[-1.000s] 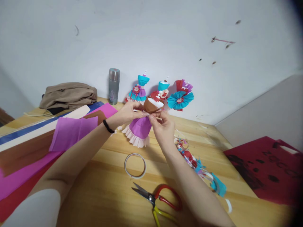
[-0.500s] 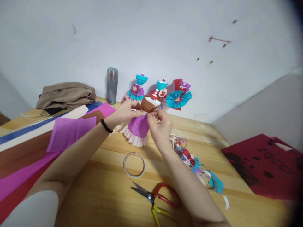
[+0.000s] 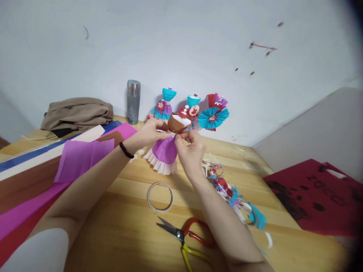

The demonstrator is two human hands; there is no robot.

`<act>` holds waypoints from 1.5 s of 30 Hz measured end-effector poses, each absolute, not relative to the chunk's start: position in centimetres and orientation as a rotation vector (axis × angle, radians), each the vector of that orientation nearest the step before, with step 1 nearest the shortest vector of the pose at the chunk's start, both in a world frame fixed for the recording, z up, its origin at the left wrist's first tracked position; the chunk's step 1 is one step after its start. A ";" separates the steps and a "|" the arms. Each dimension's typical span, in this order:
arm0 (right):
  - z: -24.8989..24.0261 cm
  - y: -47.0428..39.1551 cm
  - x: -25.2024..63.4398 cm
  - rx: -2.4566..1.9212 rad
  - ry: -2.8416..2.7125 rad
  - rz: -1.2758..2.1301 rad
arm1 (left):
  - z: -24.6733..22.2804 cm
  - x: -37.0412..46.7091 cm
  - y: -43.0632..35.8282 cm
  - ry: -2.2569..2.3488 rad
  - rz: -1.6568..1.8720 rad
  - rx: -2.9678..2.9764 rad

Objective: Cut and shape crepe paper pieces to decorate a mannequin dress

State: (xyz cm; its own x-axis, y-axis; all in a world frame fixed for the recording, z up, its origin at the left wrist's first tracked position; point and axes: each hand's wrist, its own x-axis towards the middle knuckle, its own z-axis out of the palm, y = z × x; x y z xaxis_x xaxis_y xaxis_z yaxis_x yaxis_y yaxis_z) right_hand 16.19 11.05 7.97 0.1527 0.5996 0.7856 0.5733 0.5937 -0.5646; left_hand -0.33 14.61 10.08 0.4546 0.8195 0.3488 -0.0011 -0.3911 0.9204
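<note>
Between my hands stands a paper dress figure [image 3: 166,151] with a brown top, a purple skirt and a pale ruffled hem. At its waist my left hand [image 3: 154,131] pinches from the left side, thumb across the front. My right hand [image 3: 191,149] pinches the waist from the right, thumb and finger pressed together just under the brown top. Nearer to me lie a roll of tape [image 3: 160,196] on its side and scissors [image 3: 179,235] with blades parted and red and yellow handles, partly behind my right forearm.
Sheets of coloured crepe paper [image 3: 31,173] lie at left. Behind are a brown cloth [image 3: 79,113], a flask [image 3: 133,104] and several finished paper dresses [image 3: 213,118] by the wall. Paper scraps [image 3: 229,192] and a dark red bag [image 3: 314,200] are at right.
The view has shifted very slightly. Both hands keep their pinch at the dress figure's waist, with hardly any visible movement.
</note>
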 end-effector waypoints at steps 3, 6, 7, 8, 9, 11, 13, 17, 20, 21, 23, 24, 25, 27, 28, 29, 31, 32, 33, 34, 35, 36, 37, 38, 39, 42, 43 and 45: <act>7.9 11.1 16.2 -1.060 -1.511 -0.013 | 10.0 -0.4 14.6 0.694 1.068 1.751; 7.9 11.2 16.1 -1.061 -1.509 -0.029 | 10.1 -0.5 14.7 0.693 1.060 1.781; 7.9 11.2 16.1 -1.061 -1.508 -0.027 | 10.1 -0.5 14.7 0.689 1.056 1.794; 7.9 11.1 16.0 -1.062 -1.507 -0.023 | 10.2 -0.6 14.7 0.686 1.051 1.808; 7.9 11.1 16.0 -1.064 -1.504 -0.018 | 10.2 -0.7 14.7 0.683 1.046 1.822; 8.0 11.0 16.0 -1.070 -1.502 -0.009 | 10.4 -0.8 14.6 0.686 1.031 1.847; 8.0 10.9 16.0 -1.070 -1.500 -0.004 | 10.7 -0.8 14.4 0.707 1.023 1.854; 8.0 10.8 16.0 -1.063 -1.500 -0.013 | 10.9 -0.2 13.7 0.726 1.054 1.827; 8.0 10.8 16.0 -1.061 -1.496 -0.013 | 10.7 0.4 13.4 0.717 1.136 1.776; 7.9 10.8 16.0 -1.058 -1.495 0.004 | 10.6 0.6 13.4 0.716 1.155 1.754; 7.9 10.8 16.1 -1.050 -1.499 0.049 | 10.3 0.8 13.5 0.708 1.172 1.709; 7.9 10.7 16.2 -1.042 -1.502 0.074 | 10.1 0.9 13.6 0.702 1.179 1.686; 7.9 10.7 16.2 -1.031 -1.503 0.099 | 10.0 0.9 13.7 0.696 1.185 1.663; 8.0 10.6 16.3 -1.017 -1.495 0.145 | 9.8 0.8 13.9 0.682 1.186 1.628; 8.0 10.6 16.4 -1.013 -1.489 0.171 | 9.8 0.8 13.9 0.675 1.184 1.617; 8.1 10.5 16.5 -1.009 -1.485 0.197 | 9.8 0.8 14.0 0.667 1.176 1.612; 8.1 10.5 16.8 -1.002 -1.489 0.252 | 9.9 0.7 14.0 0.655 1.162 1.614; 8.1 10.6 16.9 -0.993 -1.493 0.286 | 9.9 0.7 13.9 0.652 1.161 1.616; 8.1 10.6 17.0 -0.980 -1.497 0.324 | 10.0 0.7 13.9 0.651 1.161 1.617; 8.1 10.7 17.2 -0.966 -1.499 0.362 | 10.0 0.7 13.8 0.651 1.162 1.618; 8.1 10.7 17.3 -0.955 -1.501 0.396 | 10.1 0.8 13.8 0.654 1.164 1.621; 8.0 10.8 17.5 -0.946 -1.504 0.425 | 10.1 0.8 13.7 0.658 1.166 1.625; 8.0 10.8 17.6 -0.939 -1.508 0.443 | 10.2 0.8 13.7 0.661 1.166 1.633; 8.1 10.8 17.8 -0.935 -1.512 0.449 | 10.2 0.8 13.6 0.664 1.167 1.643; 8.1 10.7 17.9 -0.930 -1.522 0.451 | 10.2 0.8 13.6 0.667 1.168 1.655; 8.4 10.3 18.3 -0.903 -1.563 0.455 | 10.3 0.7 13.5 0.678 1.179 1.689; 8.5 10.2 18.4 -0.897 -1.573 0.459 | 10.3 0.7 13.5 0.681 1.183 1.696; 8.6 10.0 18.6 -0.894 -1.576 0.469 | 10.4 0.6 13.6 0.682 1.179 1.698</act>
